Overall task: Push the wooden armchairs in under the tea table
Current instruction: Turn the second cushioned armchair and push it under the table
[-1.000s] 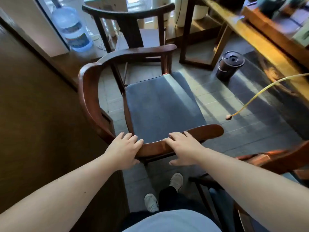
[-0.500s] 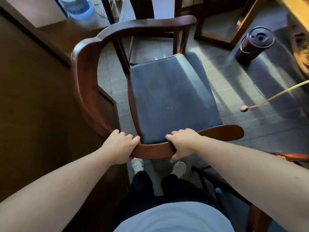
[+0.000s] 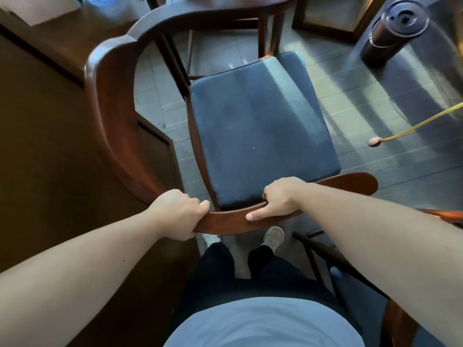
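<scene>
Head view looked steeply down, and at the far left a dark brown wooden panel (image 3: 50,151) filled the frame's edge, with a recessed cabinet door (image 3: 156,156) set in it just beside the chair; next came the wooden armchair (image 3: 110,103), its curved rail sweeping from the upper middle down the left side and across the bottom to a rounded tip at the right; the left hand (image 3: 179,214) was closed around that rail where the curve met the near arm, fingers wrapped over the top and thumb underneath; the grey-blue seat cushion (image 3: 258,128) lay inside the rail, sunlit in bands; below it two pale shoes (image 3: 273,237) stood on the tiled floor (image 3: 375,101) just behind the rail, above dark trousers and a light blue shirt; the right hand (image 3: 281,197) gripped the same near arm further along, fingers curled over the inner edge and the thumb lying along the outer face; behind the seat a second chair's dark legs (image 3: 175,63) stood close; at upper right a dark cylindrical bin (image 3: 393,31) with a ribbed lid stood on the floor beside a wooden table leg frame (image 3: 328,28); at the right a yellow cord (image 3: 423,123) ended in a small reddish bead (image 3: 375,141) hanging above the floor; another chair's reddish arm (image 3: 448,215) showed at the right edge, beside the right forearm.
</scene>
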A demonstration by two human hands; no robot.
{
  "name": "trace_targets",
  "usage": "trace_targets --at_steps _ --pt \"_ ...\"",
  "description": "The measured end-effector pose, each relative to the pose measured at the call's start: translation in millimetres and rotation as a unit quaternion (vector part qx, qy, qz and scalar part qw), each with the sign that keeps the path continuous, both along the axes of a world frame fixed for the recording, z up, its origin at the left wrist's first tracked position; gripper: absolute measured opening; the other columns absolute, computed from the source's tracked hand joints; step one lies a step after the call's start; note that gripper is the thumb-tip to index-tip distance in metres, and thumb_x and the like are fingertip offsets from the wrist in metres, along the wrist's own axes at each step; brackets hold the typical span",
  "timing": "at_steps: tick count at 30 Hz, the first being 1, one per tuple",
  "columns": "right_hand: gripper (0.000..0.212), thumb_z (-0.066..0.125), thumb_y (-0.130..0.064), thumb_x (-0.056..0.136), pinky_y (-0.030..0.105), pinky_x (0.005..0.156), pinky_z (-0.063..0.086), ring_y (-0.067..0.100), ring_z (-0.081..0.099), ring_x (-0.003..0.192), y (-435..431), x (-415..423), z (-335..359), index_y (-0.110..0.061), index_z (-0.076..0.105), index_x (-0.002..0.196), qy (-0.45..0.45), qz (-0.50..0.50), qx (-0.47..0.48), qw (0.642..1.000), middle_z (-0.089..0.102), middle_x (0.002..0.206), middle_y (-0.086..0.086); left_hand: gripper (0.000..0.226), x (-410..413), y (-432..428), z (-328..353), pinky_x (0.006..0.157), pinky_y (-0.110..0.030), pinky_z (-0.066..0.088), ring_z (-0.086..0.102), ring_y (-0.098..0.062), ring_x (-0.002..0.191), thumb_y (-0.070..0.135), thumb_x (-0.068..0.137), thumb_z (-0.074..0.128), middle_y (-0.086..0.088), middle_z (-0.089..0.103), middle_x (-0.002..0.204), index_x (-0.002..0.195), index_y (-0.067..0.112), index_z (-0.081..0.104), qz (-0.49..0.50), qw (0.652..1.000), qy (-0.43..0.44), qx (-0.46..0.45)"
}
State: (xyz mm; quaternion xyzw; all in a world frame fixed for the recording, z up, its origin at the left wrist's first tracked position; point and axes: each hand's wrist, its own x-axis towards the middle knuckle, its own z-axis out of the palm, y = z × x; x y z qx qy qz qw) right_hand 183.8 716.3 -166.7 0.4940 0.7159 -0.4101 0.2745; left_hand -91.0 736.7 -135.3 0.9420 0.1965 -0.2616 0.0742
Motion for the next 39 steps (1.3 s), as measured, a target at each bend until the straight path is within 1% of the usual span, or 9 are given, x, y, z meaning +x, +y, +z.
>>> trace_targets --at_steps 5,13,20,22,24,27,29,33,39 --pt "0.108 0.018 -0.107 0.041 0.039 0.067 0.042 0.026 0.054 0.079 -12 13 -4 -0.023 0.064 0.091 -0.007 0.014 0.061 0.998 0.055 0.076 -0.006 0.036 9 -4 -3 0.042 -0.027 0.039 0.054 -0.017 0.048 0.057 0.074 0.05 0.007 0.054 0.06 0.083 0.023 0.044 -0.006 1.0 -0.002 0.002" --pt "0.111 0.013 -0.108 0.034 0.038 0.065 0.042 0.027 0.058 0.081 -27 53 -7 -0.024 0.063 0.086 -0.005 -0.004 0.077 0.997 0.061 0.078 -0.004 0.031 49 -13 -5 0.044 -0.029 0.032 0.054 -0.021 0.048 0.05 0.075 0.05 0.004 0.055 0.061 0.081 0.021 0.042 -0.024 1.0 -0.02 0.004" --pt "0.125 0.014 -0.109 0.034 0.037 0.067 0.036 0.027 0.062 0.097 -39 92 -7 -0.022 0.067 0.107 -0.012 -0.038 0.082 0.996 0.071 0.104 0.0 0.033 90 -5 -2 0.046 -0.031 0.037 0.054 -0.023 0.049 0.052 0.075 0.039 0.002 0.054 0.061 0.078 0.019 0.037 -0.047 0.998 -0.038 -0.006" --pt "0.124 0.016 -0.108 0.036 0.036 0.068 0.036 0.027 0.061 0.097 -42 107 -6 -0.021 0.067 0.108 -0.013 -0.044 0.087 0.995 0.071 0.105 0.0 0.031 106 -4 -1 0.046 -0.031 0.037 0.054 -0.023 0.049 0.049 0.076 0.046 0.002 0.054 0.061 0.077 0.019 0.037 -0.056 0.998 -0.038 -0.004" --pt "0.122 0.017 -0.108 0.037 0.036 0.067 0.035 0.026 0.06 0.092 -46 123 -4 -0.021 0.067 0.106 -0.016 -0.051 0.088 0.995 0.071 0.102 -0.001 0.031 124 -5 1 0.046 -0.031 0.038 0.055 -0.024 0.049 0.045 0.077 0.051 0.002 0.054 0.061 0.077 0.018 0.036 -0.061 0.997 -0.036 -0.004" --pt "0.095 0.019 -0.107 0.039 0.035 0.064 0.034 0.023 0.051 0.075 -54 147 0 -0.027 0.057 0.072 -0.023 -0.062 0.079 0.995 0.059 0.072 -0.011 0.031 153 -9 5 0.046 -0.031 0.041 0.054 -0.023 0.049 0.043 0.078 0.053 0.002 0.053 0.061 0.078 0.017 0.037 -0.069 0.997 -0.027 -0.01" --pt "0.084 0.022 -0.107 0.041 0.035 0.062 0.034 0.022 0.05 0.071 -58 164 4 -0.029 0.047 0.061 -0.027 -0.07 0.067 0.995 0.048 0.062 -0.014 0.032 171 -13 6 0.046 -0.031 0.04 0.055 -0.024 0.05 0.042 0.077 0.056 0.001 0.054 0.063 0.081 0.016 0.04 -0.073 0.997 -0.017 -0.01" --pt "0.083 0.022 -0.106 0.045 0.034 0.063 0.037 0.019 0.053 0.072 -67 191 9 -0.03 0.049 0.063 -0.025 -0.085 0.057 0.994 0.052 0.064 -0.014 0.039 200 -23 12 0.048 -0.032 0.038 0.057 -0.027 0.054 0.043 0.076 0.061 -0.001 0.057 0.068 0.082 0.014 0.036 -0.079 0.997 -0.007 -0.005" --pt "0.083 0.017 -0.104 0.05 0.035 0.063 0.041 0.009 0.051 0.066 -79 195 21 -0.031 0.052 0.069 -0.007 -0.156 0.086 0.984 0.056 0.068 -0.013 0.052 202 -14 32 0.061 -0.038 0.044 0.056 -0.028 0.084 0.057 0.078 0.059 -0.005 0.059 0.092 0.105 0.014 0.045 -0.119 0.992 -0.035 0.0"
